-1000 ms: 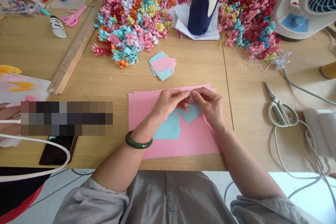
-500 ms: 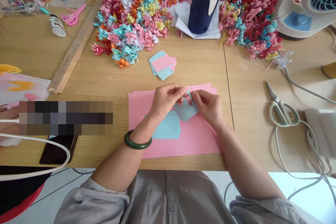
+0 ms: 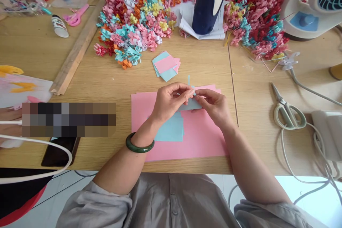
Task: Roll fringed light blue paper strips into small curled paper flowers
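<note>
My left hand [image 3: 171, 101] and my right hand [image 3: 213, 105] meet above a pink paper sheet [image 3: 197, 139] on the wooden table. Both pinch a small light-blue paper piece [image 3: 191, 104] between their fingertips, and a thin blue strip [image 3: 188, 79] sticks up from it. A green bangle [image 3: 139, 145] sits on my left wrist. A larger light-blue paper square [image 3: 171, 130] lies flat on the pink sheet under my left hand.
A small stack of pink and blue squares [image 3: 165, 65] lies beyond the sheet. Heaps of curled paper flowers [image 3: 133, 25] fill the back, around a dark blue bottle [image 3: 207, 3]. Scissors [image 3: 287, 108], cables and a fan [image 3: 312, 3] are right. A phone [image 3: 60, 149] lies left.
The blue piece has been turned flatter between my fingers, and a thin strip now sticks up above my fingertips. My hands stay over the pink sheet.
</note>
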`<state>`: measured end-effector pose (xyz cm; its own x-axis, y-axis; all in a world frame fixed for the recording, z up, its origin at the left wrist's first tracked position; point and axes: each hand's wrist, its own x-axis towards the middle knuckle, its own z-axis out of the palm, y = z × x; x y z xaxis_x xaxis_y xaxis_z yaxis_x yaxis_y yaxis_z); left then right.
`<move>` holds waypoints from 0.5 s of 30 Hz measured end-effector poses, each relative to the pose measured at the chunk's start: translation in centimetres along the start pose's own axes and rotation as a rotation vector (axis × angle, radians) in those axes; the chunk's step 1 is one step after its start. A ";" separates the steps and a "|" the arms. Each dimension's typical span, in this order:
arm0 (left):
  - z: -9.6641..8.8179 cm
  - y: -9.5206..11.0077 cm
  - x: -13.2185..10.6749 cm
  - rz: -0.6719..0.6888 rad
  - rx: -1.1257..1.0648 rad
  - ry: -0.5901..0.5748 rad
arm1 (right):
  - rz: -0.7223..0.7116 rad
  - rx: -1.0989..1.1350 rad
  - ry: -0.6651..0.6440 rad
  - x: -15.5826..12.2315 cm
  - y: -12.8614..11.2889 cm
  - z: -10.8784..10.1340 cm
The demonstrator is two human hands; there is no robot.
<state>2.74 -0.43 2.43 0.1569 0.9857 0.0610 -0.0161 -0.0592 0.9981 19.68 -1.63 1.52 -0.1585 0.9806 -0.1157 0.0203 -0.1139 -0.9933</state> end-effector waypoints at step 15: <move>-0.4 -1.7 0.4 -0.176 0.134 -0.126 | 0.079 -0.264 0.009 0.1 -0.4 -0.9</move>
<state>2.43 0.08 0.76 0.2674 0.9559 -0.1214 0.1516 0.0827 0.9850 20.58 -1.33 1.90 -0.1378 0.9718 -0.1915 0.2887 -0.1455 -0.9463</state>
